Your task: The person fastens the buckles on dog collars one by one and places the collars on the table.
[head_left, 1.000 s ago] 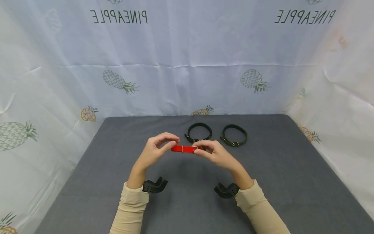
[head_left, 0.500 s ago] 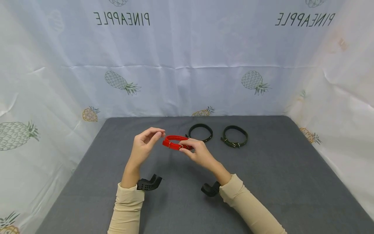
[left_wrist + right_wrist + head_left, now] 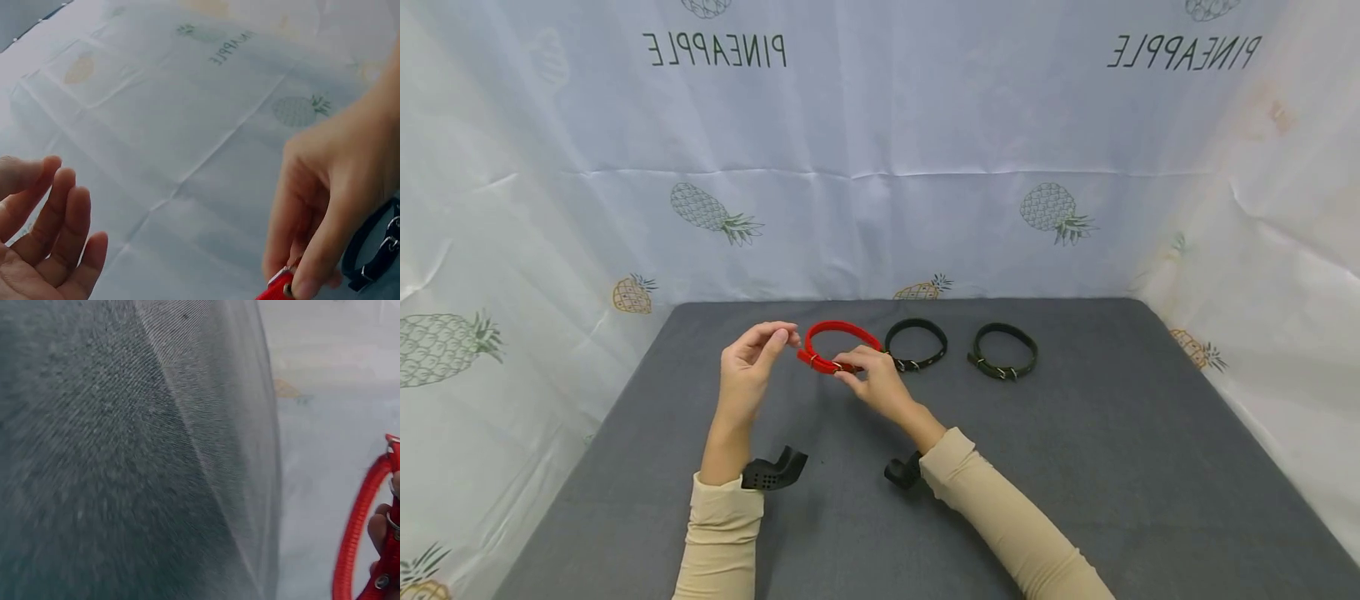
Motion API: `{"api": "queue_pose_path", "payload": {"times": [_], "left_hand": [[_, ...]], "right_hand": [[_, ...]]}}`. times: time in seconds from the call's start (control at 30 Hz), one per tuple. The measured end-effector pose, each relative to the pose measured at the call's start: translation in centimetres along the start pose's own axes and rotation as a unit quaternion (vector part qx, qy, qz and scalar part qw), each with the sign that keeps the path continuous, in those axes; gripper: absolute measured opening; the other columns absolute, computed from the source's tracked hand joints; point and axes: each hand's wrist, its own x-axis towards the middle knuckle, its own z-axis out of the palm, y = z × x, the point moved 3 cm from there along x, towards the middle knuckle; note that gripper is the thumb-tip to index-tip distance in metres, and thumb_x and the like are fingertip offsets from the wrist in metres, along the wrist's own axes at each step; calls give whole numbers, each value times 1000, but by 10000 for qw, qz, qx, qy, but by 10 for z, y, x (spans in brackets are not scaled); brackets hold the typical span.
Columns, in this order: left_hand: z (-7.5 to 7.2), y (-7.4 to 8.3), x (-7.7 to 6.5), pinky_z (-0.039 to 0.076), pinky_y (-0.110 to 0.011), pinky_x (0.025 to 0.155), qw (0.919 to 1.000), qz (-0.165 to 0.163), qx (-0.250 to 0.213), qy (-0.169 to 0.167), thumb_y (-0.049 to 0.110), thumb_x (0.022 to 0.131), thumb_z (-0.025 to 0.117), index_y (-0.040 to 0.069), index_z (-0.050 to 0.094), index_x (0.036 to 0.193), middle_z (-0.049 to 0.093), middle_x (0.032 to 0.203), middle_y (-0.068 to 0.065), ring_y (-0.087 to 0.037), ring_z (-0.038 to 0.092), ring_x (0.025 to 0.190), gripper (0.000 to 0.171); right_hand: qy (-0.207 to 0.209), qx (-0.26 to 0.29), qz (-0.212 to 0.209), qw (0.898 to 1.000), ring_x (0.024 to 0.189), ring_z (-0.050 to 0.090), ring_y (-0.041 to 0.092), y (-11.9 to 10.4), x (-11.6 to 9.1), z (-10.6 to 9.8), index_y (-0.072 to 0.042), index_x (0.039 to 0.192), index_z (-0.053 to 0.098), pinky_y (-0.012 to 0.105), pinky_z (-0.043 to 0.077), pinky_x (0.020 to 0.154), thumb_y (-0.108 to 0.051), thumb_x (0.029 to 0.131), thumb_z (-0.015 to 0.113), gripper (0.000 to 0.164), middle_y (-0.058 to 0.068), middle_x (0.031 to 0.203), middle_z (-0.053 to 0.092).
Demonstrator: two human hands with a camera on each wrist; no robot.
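In the head view a red buckled collar [image 3: 838,326], fastened into a ring, hangs low over the far part of the table, left of a black collar. My right hand [image 3: 882,385] pinches its near side by the buckle. The left wrist view catches the metal buckle and a bit of red collar [image 3: 274,290] between thumb and fingers. My left hand [image 3: 745,367] is raised just left of the collar, its fingers loosely bent and holding nothing. At the edge of the right wrist view, the collar's red loop [image 3: 357,519] shows beside a few fingertips [image 3: 377,529].
A black collar [image 3: 916,322] lies as a ring right beside the red one, and a dark green collar [image 3: 1004,372] lies further right. Both rest on the grey tabletop [image 3: 1112,483]. Behind it hangs a white pineapple-print curtain [image 3: 880,242].
Both hands held the red collar at first. The left hand let go and drew left, while the right hand carried the collar left and further back, its ring now showing round.
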Motion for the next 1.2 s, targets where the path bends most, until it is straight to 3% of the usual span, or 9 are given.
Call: {"api": "queue_pose_path", "payload": {"times": [0.2,0.4,0.57,0.77,0.83,0.93,1.03,1.2], "left_hand": [[-1,0,0,53,-17,88,9998,141,-98,-74,-3,94,55,10,71,97,72,85,10,-3,66,83,22],[-2,0,0,52,-18,87,9999,107,-134,-12,-2,94,55,3,71,98,72,83,8,-5,67,82,16],[-2,0,-1,52,-18,88,10000,-12,-85,18,-1,95,55,10,71,97,72,84,9,-4,66,82,19],[-1,0,-2,53,-18,87,10000,56,-70,-18,-2,95,54,-11,66,99,71,86,11,-4,66,83,15],[-1,1,-2,53,-18,87,9999,87,-71,-45,-2,95,53,-6,68,99,71,86,11,-3,66,84,15],[-1,1,-1,53,-17,86,9999,107,-73,-70,-2,96,53,11,71,97,71,86,11,-3,66,84,22],[-1,1,-1,53,-17,87,9999,101,-91,-69,-2,96,53,15,71,97,71,87,11,-3,66,83,25],[-1,1,0,52,-18,90,9999,74,-136,-38,-1,95,54,-6,68,99,71,88,9,-4,66,83,15]], "right_hand": [[397,80,202,9990,83,69,24,6,11,17,0,101,74,31,59,75,-7,83,73,19,14,93,71],[386,-106,586,9975,84,70,23,12,23,36,-1,101,75,28,59,76,-9,84,73,19,13,95,72],[352,-427,972,9937,83,70,21,20,25,49,-4,100,76,24,57,73,-11,84,74,18,10,93,73],[531,-654,1378,9869,79,68,20,27,25,59,-6,96,77,24,55,70,-12,82,76,15,8,90,74],[532,-772,1518,9839,78,67,19,29,25,61,-7,96,77,24,53,69,-13,82,76,15,8,89,74],[484,-934,1715,9796,80,66,20,31,26,64,-9,96,78,26,53,71,-14,82,77,16,7,90,74],[431,-1087,1849,9758,83,66,20,33,27,66,-10,97,78,28,53,75,-15,81,77,17,6,90,75],[232,-1049,2080,9722,86,67,21,36,30,70,-10,101,77,30,54,77,-16,82,76,20,6,93,74]]}}
